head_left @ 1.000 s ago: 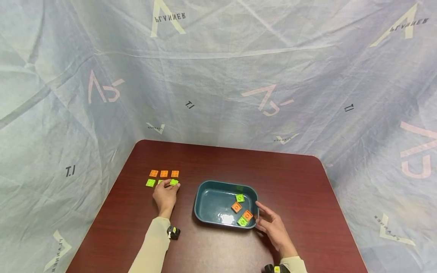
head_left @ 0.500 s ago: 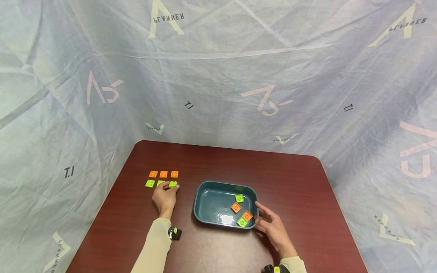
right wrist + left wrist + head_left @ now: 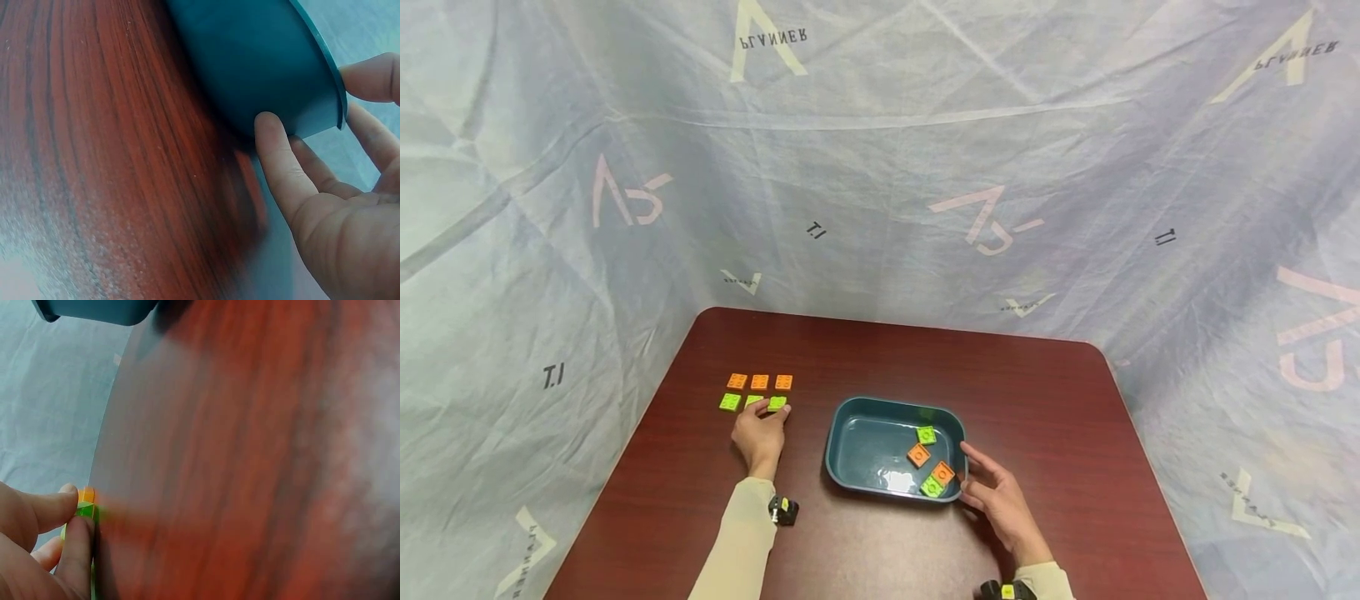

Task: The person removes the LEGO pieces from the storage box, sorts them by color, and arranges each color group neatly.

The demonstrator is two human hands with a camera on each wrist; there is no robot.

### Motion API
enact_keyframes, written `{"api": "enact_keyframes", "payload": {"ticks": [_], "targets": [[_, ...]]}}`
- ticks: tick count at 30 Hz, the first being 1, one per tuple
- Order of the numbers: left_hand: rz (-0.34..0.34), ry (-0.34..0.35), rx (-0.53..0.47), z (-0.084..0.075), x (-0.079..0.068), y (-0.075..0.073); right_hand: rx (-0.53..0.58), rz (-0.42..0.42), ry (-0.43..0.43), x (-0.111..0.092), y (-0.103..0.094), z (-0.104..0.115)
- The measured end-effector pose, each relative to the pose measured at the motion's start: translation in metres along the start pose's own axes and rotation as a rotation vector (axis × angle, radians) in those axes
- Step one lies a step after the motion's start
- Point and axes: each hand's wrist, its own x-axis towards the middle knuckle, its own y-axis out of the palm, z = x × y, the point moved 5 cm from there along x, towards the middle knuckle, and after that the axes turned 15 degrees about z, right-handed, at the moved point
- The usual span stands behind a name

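Note:
My left hand (image 3: 760, 437) pinches a green toy brick (image 3: 777, 403) at the right end of a green row. In the left wrist view, that brick shows only as a green sliver between the fingers. Beside it a second green brick (image 3: 754, 401) is partly covered by my fingers, and a third green brick (image 3: 729, 402) lies further left. A dark teal tray (image 3: 868, 487) stands to the right. My right hand (image 3: 1003, 500) has its fingers spread against the tray's right end. In the right wrist view, fingertips touch the outer wall (image 3: 269, 69) and the rim.
Behind the green row lie three orange bricks (image 3: 760, 382). Inside the tray, toward its right side, are two green bricks (image 3: 926, 435) and two orange bricks (image 3: 919, 455). Printed fabric (image 3: 880, 167) hangs around the dark red table (image 3: 1015, 375).
My left hand has shifted very slightly left with the green brick, which now lines up with the others in its row. My right hand and the tray stay put.

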Motion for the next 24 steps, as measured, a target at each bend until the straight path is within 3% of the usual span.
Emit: {"api": "enact_keyframes", "payload": {"ticks": [13, 24], "targets": [[0.007, 0.003, -0.023, -0.002, 0.001, -0.003, -0.001, -0.001, -0.003, 0.001, -0.001, 0.002], [0.041, 0.018, -0.009, -0.015, -0.004, -0.01, -0.003, 0.007, 0.007, 0.0, -0.002, 0.0]]}}
